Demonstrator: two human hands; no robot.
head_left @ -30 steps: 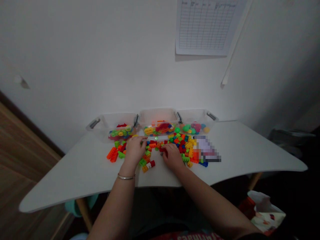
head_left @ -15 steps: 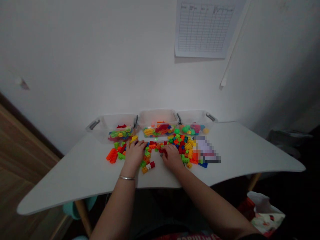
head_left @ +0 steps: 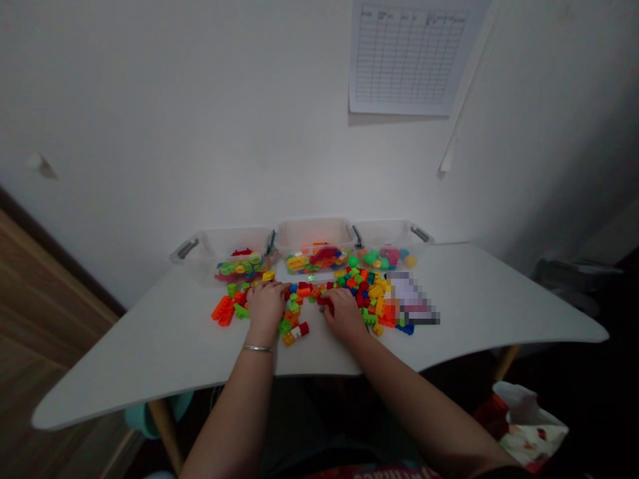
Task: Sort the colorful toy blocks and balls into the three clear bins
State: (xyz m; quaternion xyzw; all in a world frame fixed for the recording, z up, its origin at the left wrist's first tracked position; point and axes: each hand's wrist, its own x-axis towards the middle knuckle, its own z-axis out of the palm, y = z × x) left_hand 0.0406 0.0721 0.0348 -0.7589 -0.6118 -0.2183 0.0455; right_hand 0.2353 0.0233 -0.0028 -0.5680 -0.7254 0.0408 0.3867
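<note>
Colourful toy bricks [head_left: 367, 293] lie loose over the middle of the white table. My left hand [head_left: 266, 306], with a bangle at its wrist, rests palm down among the left bricks; its fingers are bent and hide what is beneath them. Left of it lie large orange bricks [head_left: 223, 311]. My right hand [head_left: 343, 313] has its fingers closed around a dark red brick [head_left: 326, 301] at the inner edge of the pile. Between my hands, nearer me, is a joined yellow, white and red piece [head_left: 296, 333].
Three clear bins stand along the wall: left [head_left: 229, 238] and middle [head_left: 315, 229] with bricks, right [head_left: 384, 233] with coloured balls. A pixelated flat object [head_left: 412, 298] lies right of the pile. The white table [head_left: 499, 299] curves towards me. A lined paper [head_left: 404, 60] hangs above.
My left hand has shifted slightly, its fingers drawn in and turned to the right, uncovering more of the yellow brick behind it. My right hand has hardly moved.
</note>
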